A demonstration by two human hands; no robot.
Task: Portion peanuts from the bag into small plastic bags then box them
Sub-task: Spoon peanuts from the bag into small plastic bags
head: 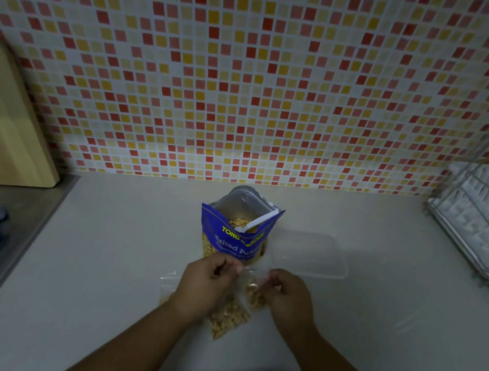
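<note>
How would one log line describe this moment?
left hand, right hand: pinching small bag top | peanut bag: open, upright | clear box: beside it

Peanut bag (236,237) on counter (121,246) — box (310,254) just right of it; small bags (229,318) before it.

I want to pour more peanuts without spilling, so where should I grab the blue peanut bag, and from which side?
Grip the blue peanut bag round its middle, below the open mouth, coming from the left. It stands upright with the top gaping, so a rim pinch would likely fold it, and the clear container crowds its right.
</note>
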